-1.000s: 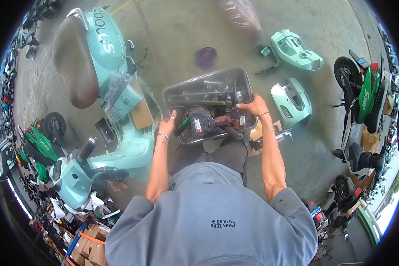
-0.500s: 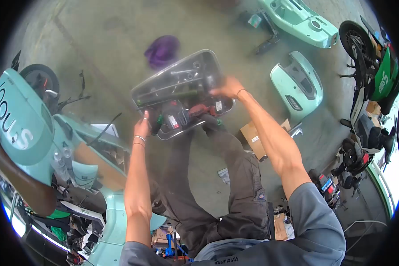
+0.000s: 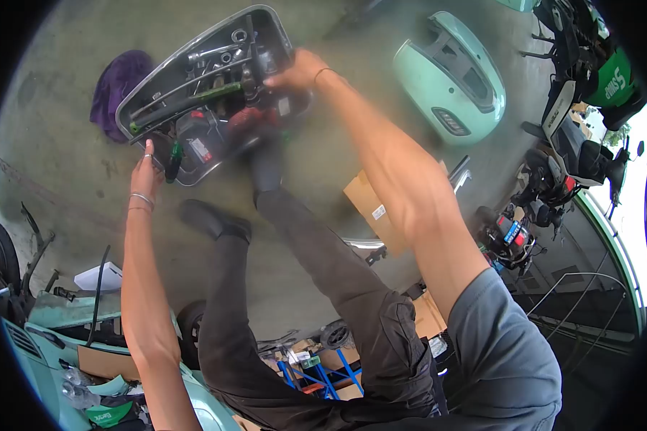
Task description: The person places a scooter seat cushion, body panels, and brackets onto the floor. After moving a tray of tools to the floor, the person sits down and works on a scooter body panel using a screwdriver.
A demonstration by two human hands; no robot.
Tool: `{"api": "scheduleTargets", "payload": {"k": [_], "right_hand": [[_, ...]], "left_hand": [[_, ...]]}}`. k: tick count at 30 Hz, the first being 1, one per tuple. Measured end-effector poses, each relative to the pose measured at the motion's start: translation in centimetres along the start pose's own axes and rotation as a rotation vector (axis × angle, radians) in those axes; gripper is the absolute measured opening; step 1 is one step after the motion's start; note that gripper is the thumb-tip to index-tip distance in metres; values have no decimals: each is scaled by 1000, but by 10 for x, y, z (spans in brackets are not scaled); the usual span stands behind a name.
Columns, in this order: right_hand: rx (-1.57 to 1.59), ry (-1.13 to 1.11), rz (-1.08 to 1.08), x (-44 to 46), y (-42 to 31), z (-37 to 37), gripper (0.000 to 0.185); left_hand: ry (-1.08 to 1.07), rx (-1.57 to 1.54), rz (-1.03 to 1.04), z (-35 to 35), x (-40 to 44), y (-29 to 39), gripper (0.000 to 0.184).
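Note:
A dark, rounded tool tray (image 3: 145, 90) is held out at the upper left over the floor. My left hand (image 3: 147, 174) grips its near left rim, and my right hand (image 3: 298, 72) is closed on its right rim. Wrenches (image 3: 219, 52), a long green-handled tool (image 3: 201, 99), a black battery-like block (image 3: 200, 136) and a red tool (image 3: 250, 122) lie in the tray. A purple cloth (image 3: 122, 90) is on the floor just left of the tray, partly hidden by it.
A mint-green body panel (image 3: 456, 79) lies at the upper right, a cardboard box (image 3: 374, 208) below it. Parked motorbikes (image 3: 611, 79) stand along the right side. At the lower left is a mint-green scooter (image 3: 36, 366) with a white box (image 3: 98, 278) beyond it.
Both hands have carried the tray up and left across the view, near the purple cloth. The view has turned, and my legs and feet now show below the tray.

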State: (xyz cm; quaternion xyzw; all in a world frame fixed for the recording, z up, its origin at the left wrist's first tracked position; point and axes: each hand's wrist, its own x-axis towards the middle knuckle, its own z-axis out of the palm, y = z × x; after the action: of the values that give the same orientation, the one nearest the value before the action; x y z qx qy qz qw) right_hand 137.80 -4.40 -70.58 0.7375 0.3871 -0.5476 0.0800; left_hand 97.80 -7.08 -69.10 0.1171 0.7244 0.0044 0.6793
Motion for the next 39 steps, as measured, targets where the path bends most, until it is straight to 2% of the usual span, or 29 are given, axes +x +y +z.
{"api": "scheduleTargets", "payload": {"k": [2,6,9,13,15,17,21,23,27,29,31,33,34,39], "right_hand": [[21,-4,36,-11,-5,1,68],[87,-3,55,23,41,35,87],[167,-74,55,20,41,34,86],[12,74,-35,17,46,49,88],[-99,136,-52,3,32,40,86],[-153,98,-27,-16,14,21,84],[-195,16,-43,-17,7,7,86],[-188,-6,-46,-21,4,3,87],[-152,95,-114,-11,24,17,88],[-77,110,-162,-11,29,22,88],[62,105,-231,-4,37,29,86],[60,231,-187,-16,34,35,86],[55,221,-191,-22,33,35,86],[96,234,-189,-22,32,36,80]], "left_hand": [[-10,17,-12,-3,5,2,75],[10,42,-43,2,14,6,77],[71,58,9,-3,17,3,70],[270,802,294,-21,35,-6,41],[238,815,369,-32,46,-8,35],[175,855,370,-37,41,-2,37],[146,1217,492,-45,39,18,38],[68,1266,423,-47,39,29,37],[-22,1348,574,-50,49,42,38],[-150,1399,499,-54,48,48,41],[-120,1429,493,-54,38,52,41],[-93,1411,530,-50,41,43,39],[-108,1351,610,-52,40,38,36],[-5,1266,662,-52,36,24,35]]}}
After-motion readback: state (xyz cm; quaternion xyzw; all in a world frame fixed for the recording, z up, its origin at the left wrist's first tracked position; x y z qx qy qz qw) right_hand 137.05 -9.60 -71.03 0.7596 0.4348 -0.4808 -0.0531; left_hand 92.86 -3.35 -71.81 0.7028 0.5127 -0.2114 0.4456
